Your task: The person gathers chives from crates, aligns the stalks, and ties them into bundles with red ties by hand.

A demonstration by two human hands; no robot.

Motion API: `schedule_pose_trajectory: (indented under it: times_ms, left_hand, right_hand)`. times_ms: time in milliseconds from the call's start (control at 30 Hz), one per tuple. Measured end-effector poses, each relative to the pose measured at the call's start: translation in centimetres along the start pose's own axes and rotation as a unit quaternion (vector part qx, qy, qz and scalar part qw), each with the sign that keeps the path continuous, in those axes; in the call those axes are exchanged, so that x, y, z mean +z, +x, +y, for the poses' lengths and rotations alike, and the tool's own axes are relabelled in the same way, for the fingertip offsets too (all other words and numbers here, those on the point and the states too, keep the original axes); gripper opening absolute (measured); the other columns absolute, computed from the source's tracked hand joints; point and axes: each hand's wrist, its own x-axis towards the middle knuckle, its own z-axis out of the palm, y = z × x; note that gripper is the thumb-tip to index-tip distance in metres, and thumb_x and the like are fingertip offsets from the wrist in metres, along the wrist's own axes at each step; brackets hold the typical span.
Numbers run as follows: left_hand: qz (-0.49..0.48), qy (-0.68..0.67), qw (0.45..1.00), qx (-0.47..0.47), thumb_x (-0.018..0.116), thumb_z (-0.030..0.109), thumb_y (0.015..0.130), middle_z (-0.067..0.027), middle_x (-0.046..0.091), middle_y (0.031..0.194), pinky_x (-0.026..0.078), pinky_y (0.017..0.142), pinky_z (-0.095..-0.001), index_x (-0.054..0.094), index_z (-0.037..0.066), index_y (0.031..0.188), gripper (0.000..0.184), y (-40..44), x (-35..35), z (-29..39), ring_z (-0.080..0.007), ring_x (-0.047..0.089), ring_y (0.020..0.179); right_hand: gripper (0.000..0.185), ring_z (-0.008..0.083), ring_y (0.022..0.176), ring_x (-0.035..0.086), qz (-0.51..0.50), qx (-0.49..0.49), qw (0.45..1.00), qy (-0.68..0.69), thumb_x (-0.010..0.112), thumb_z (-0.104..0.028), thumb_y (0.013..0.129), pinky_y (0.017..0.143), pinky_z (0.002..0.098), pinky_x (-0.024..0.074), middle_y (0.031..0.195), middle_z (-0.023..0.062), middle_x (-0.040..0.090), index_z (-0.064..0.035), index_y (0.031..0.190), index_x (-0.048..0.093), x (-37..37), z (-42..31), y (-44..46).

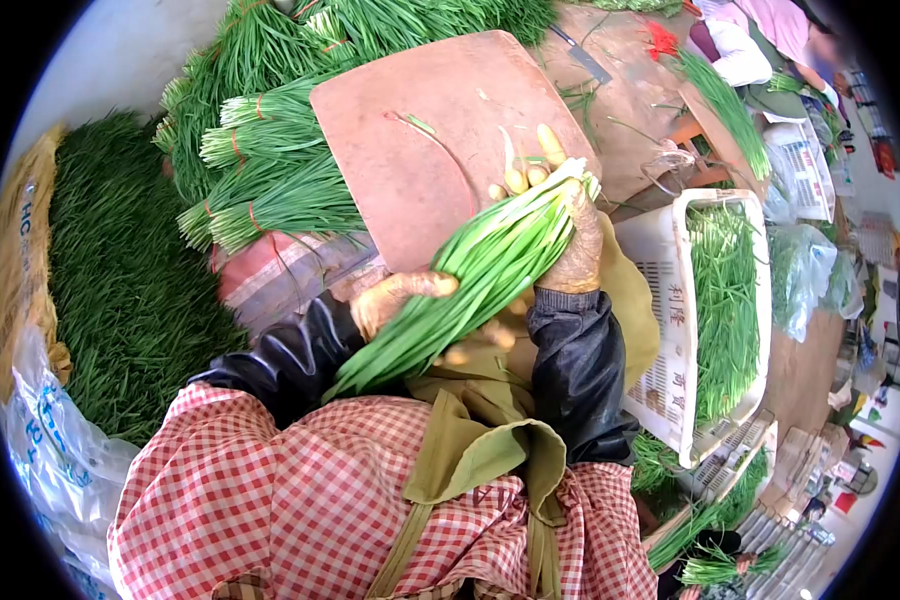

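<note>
A loose bunch of long green stalks [500, 245] lies slantwise across my lap, its pale cut ends at the upper right. Near those ends my right hand [570, 235] is wrapped round the bunch, fingertips showing beyond it. Lower down, my left hand [405, 305] grips the leafy part, thumb on top and fingers underneath. Just beyond the bunch is a reddish-brown board [420, 110], with a thin red tie [450, 160] and small plant scraps on it.
Tied green bundles [270, 145] are piled behind and left of the board. Loose greens [130, 270] fill a sack at far left. A white crate [677, 330] of greens stands at right. A knife [582, 55] lies beyond the board; a co-worker [770, 40] is at upper right.
</note>
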Motion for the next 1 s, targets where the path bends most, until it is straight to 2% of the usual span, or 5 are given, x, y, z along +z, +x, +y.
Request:
schedule_pose_trajectory:
  times_ms: [400, 533, 700, 833, 1000]
  left_hand:
    - [0.263, 0.374, 0.883, 0.105, 0.071, 0.009, 0.084, -0.0097, 0.064, 0.106, 0.052, 0.082, -0.0313, 0.05, 0.006, 0.131, 0.051, -0.6, 3.0, -2.2, -0.0177, 0.062, 0.093]
    - [0.299, 0.419, 0.853, 0.085, 0.071, 0.006, 0.082, -0.0068, 0.063, 0.089, 0.054, 0.065, -0.0286, 0.051, 0.005, 0.127, 0.049, -0.8, 1.2, -0.9, -0.0155, 0.063, 0.073]
    - [0.325, 0.468, 0.806, 0.161, 0.071, -0.001, 0.076, -0.0032, 0.059, 0.082, 0.049, 0.052, -0.0231, 0.049, 0.006, 0.128, 0.057, -5.1, 3.9, 5.8, -0.013, 0.058, 0.064]
    - [0.437, 0.357, 0.762, 0.316, 0.073, 0.001, 0.075, -0.0017, 0.06, 0.083, 0.048, 0.051, -0.02, 0.047, 0.009, 0.13, 0.062, -8.4, 3.8, 11.3, -0.0103, 0.058, 0.064]
    - [0.487, 0.499, 0.648, 0.307, 0.074, 0.015, 0.075, -0.0026, 0.064, 0.079, 0.049, 0.054, -0.0209, 0.062, 0.003, 0.104, 0.033, -11.8, 5.7, 13.7, -0.0094, 0.06, 0.065]
  right_hand:
    - [0.053, 0.0205, 0.099, 0.058, 0.173, 0.029, 0.951, -0.256, 0.06, -0.044, 0.09, 0.086, 0.0367, 0.0493, 0.107, 0.0114, 0.061, 0.0007, 0.119, 0.055, -0.4, -3.3, 2.5]
    - [0.057, 0.0276, 0.11, 0.055, -0.026, -0.19, 0.666, -0.721, 0.051, -0.049, 0.093, 0.095, 0.0398, 0.0416, 0.12, 0.0197, 0.059, 0.0008, 0.119, 0.058, 3.2, -8.5, 1.3]
    - [0.068, 0.0367, 0.117, 0.053, 0.132, 0.369, 0.143, -0.909, 0.037, -0.062, 0.092, 0.103, 0.0442, 0.0352, 0.124, 0.0218, 0.058, -0.0064, 0.124, 0.059, -6.7, -13.1, -0.8]
    - [0.049, 0.0356, 0.11, 0.057, 0.156, 0.125, 0.5, -0.843, 0.053, -0.045, 0.09, 0.094, 0.0416, 0.0444, 0.118, 0.0203, 0.061, -0.01, 0.123, 0.059, -10.3, -14.9, -2.8]
    - [0.04, 0.036, 0.098, 0.063, 0.143, 0.183, 0.465, -0.855, 0.055, -0.046, 0.089, 0.086, 0.0445, 0.0484, 0.103, 0.0193, 0.066, -0.0107, 0.104, 0.066, -6.4, -4.9, 0.9]
